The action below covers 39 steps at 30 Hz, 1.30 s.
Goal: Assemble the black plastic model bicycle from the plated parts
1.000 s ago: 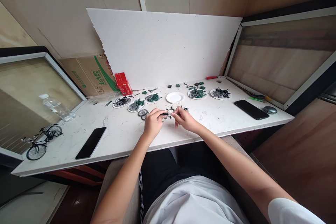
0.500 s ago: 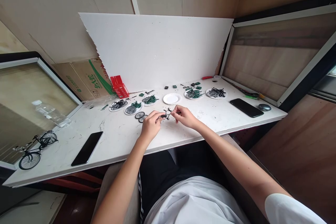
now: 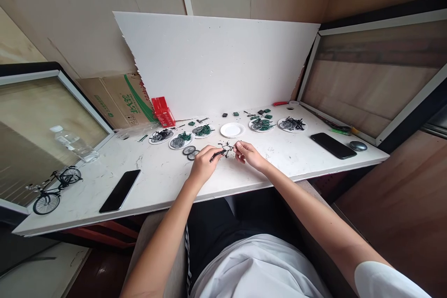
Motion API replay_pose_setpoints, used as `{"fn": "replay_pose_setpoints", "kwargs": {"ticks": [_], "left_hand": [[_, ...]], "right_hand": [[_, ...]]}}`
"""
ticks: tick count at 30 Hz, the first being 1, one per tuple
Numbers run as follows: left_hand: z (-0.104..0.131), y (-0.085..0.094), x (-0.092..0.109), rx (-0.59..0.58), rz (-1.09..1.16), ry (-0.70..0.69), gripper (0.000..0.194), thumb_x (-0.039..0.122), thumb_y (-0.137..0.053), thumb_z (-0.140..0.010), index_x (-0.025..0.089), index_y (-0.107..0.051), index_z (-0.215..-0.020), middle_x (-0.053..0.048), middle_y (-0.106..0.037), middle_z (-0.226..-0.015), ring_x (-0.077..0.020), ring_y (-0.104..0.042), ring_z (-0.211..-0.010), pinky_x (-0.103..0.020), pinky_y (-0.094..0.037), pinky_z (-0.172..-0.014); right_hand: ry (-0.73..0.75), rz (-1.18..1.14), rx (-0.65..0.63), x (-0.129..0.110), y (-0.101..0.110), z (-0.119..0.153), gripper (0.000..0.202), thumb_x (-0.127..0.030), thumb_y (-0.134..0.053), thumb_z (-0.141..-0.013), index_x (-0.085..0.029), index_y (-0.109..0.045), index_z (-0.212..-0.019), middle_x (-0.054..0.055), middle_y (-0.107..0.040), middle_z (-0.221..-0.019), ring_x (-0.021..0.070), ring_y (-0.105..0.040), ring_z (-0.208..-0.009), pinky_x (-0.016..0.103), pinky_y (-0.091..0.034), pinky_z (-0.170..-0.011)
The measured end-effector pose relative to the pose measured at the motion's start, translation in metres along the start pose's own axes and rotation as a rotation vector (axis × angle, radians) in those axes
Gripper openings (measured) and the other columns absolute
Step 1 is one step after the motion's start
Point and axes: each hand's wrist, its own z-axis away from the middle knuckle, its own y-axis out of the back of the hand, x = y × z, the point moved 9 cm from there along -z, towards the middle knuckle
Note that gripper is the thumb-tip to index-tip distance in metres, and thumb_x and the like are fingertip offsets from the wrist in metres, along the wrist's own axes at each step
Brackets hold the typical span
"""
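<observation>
Over the front middle of the table, my left hand [image 3: 204, 164] is closed around a slim black piece [image 3: 217, 155], whose exact kind I cannot tell. Its far end meets a small black model bicycle frame [image 3: 228, 148]. My right hand [image 3: 248, 154] pinches that frame by its right side between thumb and fingertips. Two spoked model wheels [image 3: 189, 150] lie just beyond my left hand. A finished-looking black model bicycle [image 3: 56, 188] stands at the table's left end.
Paper plates of green and black bicycle parts [image 3: 181, 140] line the back, around a bare white plate [image 3: 232, 130]. Phones lie left [image 3: 120, 191] and right [image 3: 333, 145]. A plastic bottle [image 3: 75, 144], red box [image 3: 163, 112] and red-handled tool [image 3: 280, 103] are also there.
The slim black piece now shows more clearly in my left hand, angled toward the frame. My right hand has turned slightly, still pinching the frame. The camera view has shifted a little.
</observation>
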Motion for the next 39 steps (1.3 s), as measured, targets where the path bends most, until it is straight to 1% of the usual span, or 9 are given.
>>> {"fn": "replay_pose_setpoints", "kwargs": {"ticks": [8, 14, 18, 23, 27, 29, 34, 37, 39], "left_hand": [[0.003, -0.001, 0.003, 0.003, -0.039, -0.037, 0.015, 0.016, -0.068, -0.096, 0.022, -0.075, -0.108, -0.006, -0.068, -0.101, -0.0158, -0.071, -0.086, -0.029, -0.061, -0.078], [0.003, -0.002, 0.005, 0.002, -0.042, -0.041, 0.010, 0.020, -0.069, -0.097, 0.022, -0.074, -0.105, -0.006, -0.067, -0.102, -0.0157, -0.071, -0.086, -0.028, -0.060, -0.077], [0.003, -0.001, 0.007, 0.000, -0.053, -0.037, 0.007, 0.020, -0.068, -0.097, 0.022, -0.073, -0.102, -0.006, -0.067, -0.101, -0.0159, -0.071, -0.087, -0.027, -0.059, -0.077], [0.000, -0.001, 0.012, -0.017, -0.049, -0.045, 0.009, 0.019, -0.068, -0.096, 0.021, -0.074, -0.103, -0.007, -0.069, -0.103, -0.0173, -0.072, -0.091, -0.028, -0.059, -0.078], [-0.002, 0.000, 0.011, -0.018, -0.075, -0.033, 0.011, 0.019, -0.069, -0.095, 0.023, -0.074, -0.103, -0.007, -0.068, -0.102, -0.0204, -0.071, -0.097, -0.033, -0.059, -0.087], [-0.002, 0.000, 0.008, -0.002, -0.087, -0.022, 0.018, 0.020, -0.072, -0.092, 0.023, -0.071, -0.110, -0.008, -0.067, -0.105, -0.0231, -0.069, -0.102, -0.038, -0.057, -0.093], [0.002, -0.002, -0.014, 0.039, -0.081, 0.124, 0.062, 0.021, -0.080, -0.083, 0.023, -0.053, -0.138, -0.013, -0.058, -0.130, -0.0272, -0.063, -0.116, -0.042, -0.055, -0.100], [0.008, -0.003, -0.030, 0.090, -0.039, 0.214, 0.073, 0.020, -0.081, -0.079, 0.023, -0.045, -0.143, -0.015, -0.053, -0.135, -0.0267, -0.061, -0.116, -0.044, -0.052, -0.103], [0.012, -0.005, -0.043, 0.112, 0.036, 0.308, 0.076, 0.025, -0.083, -0.078, 0.022, -0.043, -0.143, -0.016, -0.054, -0.135, -0.0267, -0.061, -0.115, -0.045, -0.051, -0.104]], "right_hand": [[-0.001, 0.100, 0.039, 0.001, -0.005, 0.002, 0.065, -0.083, -0.038, -0.100, -0.021, -0.051, -0.088, -0.001, -0.047, -0.072, 0.0139, -0.046, -0.062, 0.027, -0.042, -0.057], [0.168, 0.317, 0.046, -0.020, -0.018, 0.005, 0.054, -0.073, -0.053, -0.100, -0.019, -0.062, -0.096, 0.006, -0.064, -0.094, 0.0194, -0.059, -0.087, 0.030, -0.049, -0.077], [0.138, 0.266, 0.054, -0.019, -0.019, 0.005, 0.052, -0.070, -0.057, -0.099, -0.019, -0.068, -0.100, 0.007, -0.069, -0.096, 0.0208, -0.063, -0.090, 0.030, -0.051, -0.077], [0.113, 0.190, 0.053, -0.023, -0.010, 0.004, 0.051, -0.069, -0.071, -0.089, -0.019, -0.074, -0.092, 0.008, -0.073, -0.094, 0.0256, -0.069, -0.093, 0.036, -0.057, -0.082], [0.113, 0.135, 0.065, -0.028, -0.006, 0.005, 0.046, -0.065, -0.076, -0.087, -0.019, -0.078, -0.094, 0.009, -0.076, -0.098, 0.0274, -0.072, -0.096, 0.039, -0.059, -0.085], [0.114, 0.115, 0.091, -0.027, -0.004, 0.006, 0.046, -0.064, -0.078, -0.085, -0.019, -0.078, -0.094, 0.009, -0.076, -0.097, 0.0277, -0.072, -0.095, 0.039, -0.059, -0.083], [0.119, 0.096, 0.163, -0.026, 0.003, 0.005, 0.053, -0.067, -0.080, -0.082, -0.016, -0.078, -0.098, 0.011, -0.077, -0.100, 0.0277, -0.072, -0.096, 0.039, -0.059, -0.086], [0.168, 0.106, 0.183, -0.030, 0.006, 0.005, 0.051, -0.065, -0.080, -0.083, -0.016, -0.078, -0.096, 0.011, -0.077, -0.101, 0.0265, -0.072, -0.095, 0.036, -0.058, -0.085], [0.188, 0.132, 0.198, -0.032, 0.009, 0.005, 0.049, -0.064, -0.080, -0.084, -0.016, -0.078, -0.096, 0.011, -0.077, -0.099, 0.0253, -0.071, -0.092, 0.035, -0.057, -0.082]]}}
